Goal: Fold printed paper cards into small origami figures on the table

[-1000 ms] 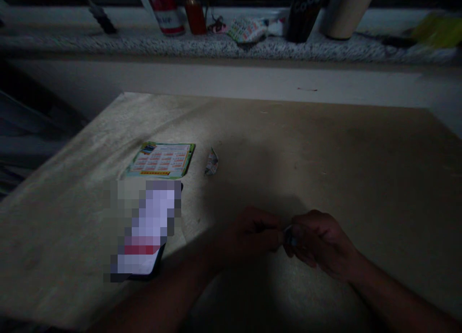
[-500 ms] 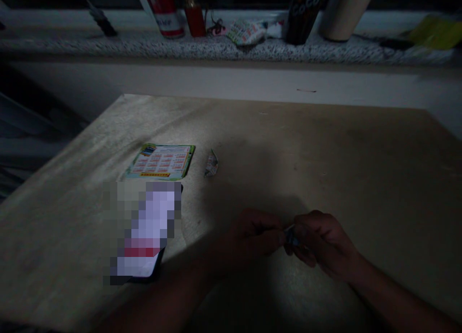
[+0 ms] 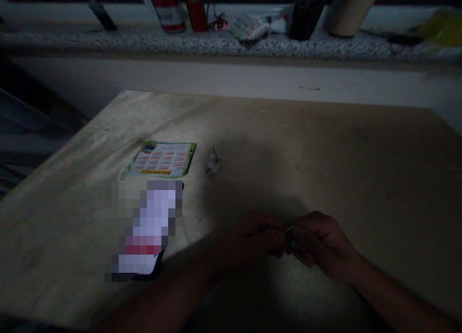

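Observation:
My left hand (image 3: 258,236) and my right hand (image 3: 321,241) meet low over the table, right of the middle. Between their fingertips is a small folded piece of printed paper (image 3: 289,237), pinched from both sides and mostly hidden by the fingers. Dim light and shadow blur its details. A similar small folded paper (image 3: 212,161) lies on the table beyond my left hand, apart from both hands. To its left rests a flat printed card with a calendar-like grid (image 3: 164,159). Nearer me is a phone (image 3: 151,227) with a lit, pixelated screen.
The pale table (image 3: 361,150) reaches a wall below a speckled stone sill (image 3: 216,45). On the sill stand a red can (image 3: 169,13), a small red bottle (image 3: 197,13), crumpled printed paper (image 3: 249,27), a dark cup (image 3: 306,15), a beige cylinder (image 3: 352,10) and a yellow item (image 3: 442,27).
The view has shifted slightly. My left fingers have closed further around the folded paper, so less of it shows. Both hands stay together in nearly the same place.

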{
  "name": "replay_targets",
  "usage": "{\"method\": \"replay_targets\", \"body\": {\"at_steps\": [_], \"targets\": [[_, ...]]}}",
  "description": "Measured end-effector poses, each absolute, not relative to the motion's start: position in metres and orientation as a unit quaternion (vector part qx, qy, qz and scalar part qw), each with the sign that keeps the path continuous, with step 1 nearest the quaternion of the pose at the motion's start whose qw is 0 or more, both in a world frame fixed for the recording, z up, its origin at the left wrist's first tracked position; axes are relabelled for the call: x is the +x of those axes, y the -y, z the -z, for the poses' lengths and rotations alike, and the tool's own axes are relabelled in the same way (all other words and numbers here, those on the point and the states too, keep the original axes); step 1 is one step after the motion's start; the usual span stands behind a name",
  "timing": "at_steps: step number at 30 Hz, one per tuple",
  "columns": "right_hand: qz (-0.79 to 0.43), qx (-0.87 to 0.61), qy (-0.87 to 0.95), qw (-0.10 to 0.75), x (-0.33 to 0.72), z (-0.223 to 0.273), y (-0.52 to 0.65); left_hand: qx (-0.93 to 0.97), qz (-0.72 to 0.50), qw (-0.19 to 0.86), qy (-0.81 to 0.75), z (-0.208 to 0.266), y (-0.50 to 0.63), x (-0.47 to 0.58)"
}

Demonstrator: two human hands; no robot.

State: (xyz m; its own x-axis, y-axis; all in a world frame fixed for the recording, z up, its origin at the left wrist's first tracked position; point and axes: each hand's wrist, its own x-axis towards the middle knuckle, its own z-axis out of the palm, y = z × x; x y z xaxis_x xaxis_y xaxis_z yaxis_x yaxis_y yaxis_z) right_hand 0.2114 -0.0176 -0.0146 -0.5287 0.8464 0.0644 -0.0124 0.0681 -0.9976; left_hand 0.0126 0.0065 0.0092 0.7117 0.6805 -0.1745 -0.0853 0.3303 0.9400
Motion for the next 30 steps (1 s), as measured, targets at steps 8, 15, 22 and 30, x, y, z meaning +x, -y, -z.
{"method": "replay_targets", "body": {"at_steps": [8, 15, 22, 30], "targets": [[-0.622, -0.328, 0.627, 0.336, 0.212, 0.015, 0.016, 0.525, -0.287, 0.748, -0.289, 0.000, -0.003, 0.016], [-0.614, -0.320, 0.648, 0.318, 0.210, 0.015, 0.017, 0.526, -0.289, 0.744, -0.294, 0.001, -0.003, 0.017], [-0.591, -0.318, 0.676, 0.304, 0.213, 0.014, 0.016, 0.547, -0.274, 0.738, -0.285, 0.000, -0.003, 0.015], [-0.563, -0.306, 0.699, 0.317, 0.212, 0.014, 0.012, 0.595, -0.288, 0.698, -0.274, 0.002, -0.003, 0.017]]}}
